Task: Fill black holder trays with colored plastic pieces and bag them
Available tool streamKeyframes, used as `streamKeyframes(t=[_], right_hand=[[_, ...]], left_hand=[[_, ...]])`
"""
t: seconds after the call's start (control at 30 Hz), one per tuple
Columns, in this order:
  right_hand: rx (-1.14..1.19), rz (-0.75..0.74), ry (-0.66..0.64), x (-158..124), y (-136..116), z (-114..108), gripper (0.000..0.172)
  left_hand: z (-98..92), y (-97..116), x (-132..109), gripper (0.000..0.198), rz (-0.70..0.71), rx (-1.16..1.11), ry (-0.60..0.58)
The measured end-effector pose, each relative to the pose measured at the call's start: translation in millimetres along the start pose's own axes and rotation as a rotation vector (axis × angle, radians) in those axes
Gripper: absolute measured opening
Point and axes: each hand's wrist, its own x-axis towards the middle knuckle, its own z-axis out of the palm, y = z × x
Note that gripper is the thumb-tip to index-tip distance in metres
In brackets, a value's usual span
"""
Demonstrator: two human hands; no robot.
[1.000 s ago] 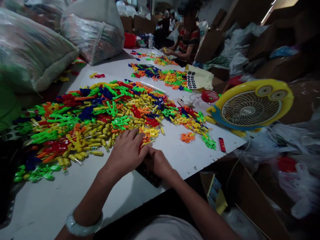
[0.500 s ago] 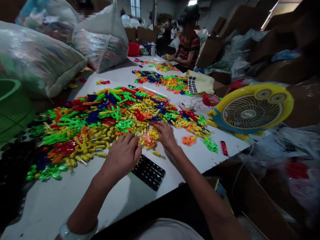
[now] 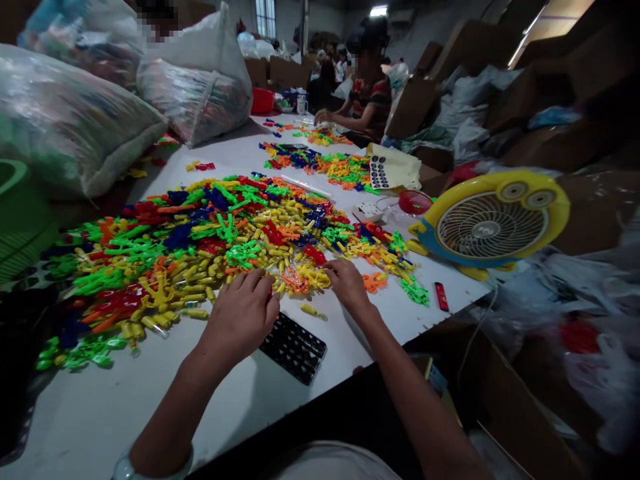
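My left hand [image 3: 243,308] is closed, fingers curled down over the near edge of the toy pile and the far end of a black tray with holes [image 3: 295,348]; a bit of red shows at its fingertips, too small to name. To its right, my right hand [image 3: 345,283] has its fingers curled at the pile's edge, beside yellow and orange pieces [image 3: 305,279]; what it holds, if anything, is hidden. Red, green, blue and yellow plastic toys with small yellow tubes form the big pile [image 3: 200,250]. One yellow tube [image 3: 314,311] lies apart, between the hands.
A yellow and blue fan [image 3: 493,223] and a red lighter [image 3: 441,297] are at the right. Large filled sacks [image 3: 75,120] and a green basket [image 3: 23,220] stand at the left. A person [image 3: 367,100] sits at the table's far side. Smaller toy piles [image 3: 345,167] lie farther back.
My right hand has drawn back slightly to the right, away from the pile. A red piece now shows where its fingers were. My left hand has barely moved.
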Motion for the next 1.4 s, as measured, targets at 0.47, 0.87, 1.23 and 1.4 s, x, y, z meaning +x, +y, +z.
streamKeyframes(t=[0.47,0.87,1.23,1.4], right_hand=[[-0.087,0.137,0.06,55,30,-17,0.047],[-0.256,0.294,0.111,54,74,-41,0.056],[-0.378,0.539,0.102,41,99,-42,0.039],[-0.364,0.452,0.099,29,70,-24,0.036]], left_hand=[[13.8,-9,2,0.043,0.064,0.1,0.071],[26.7,-20,3,0.049,0.095,0.122,0.086],[27.8,-15,6,0.049,0.109,0.113,0.105],[22.9,-12,5,0.047,0.082,0.112,0.086]])
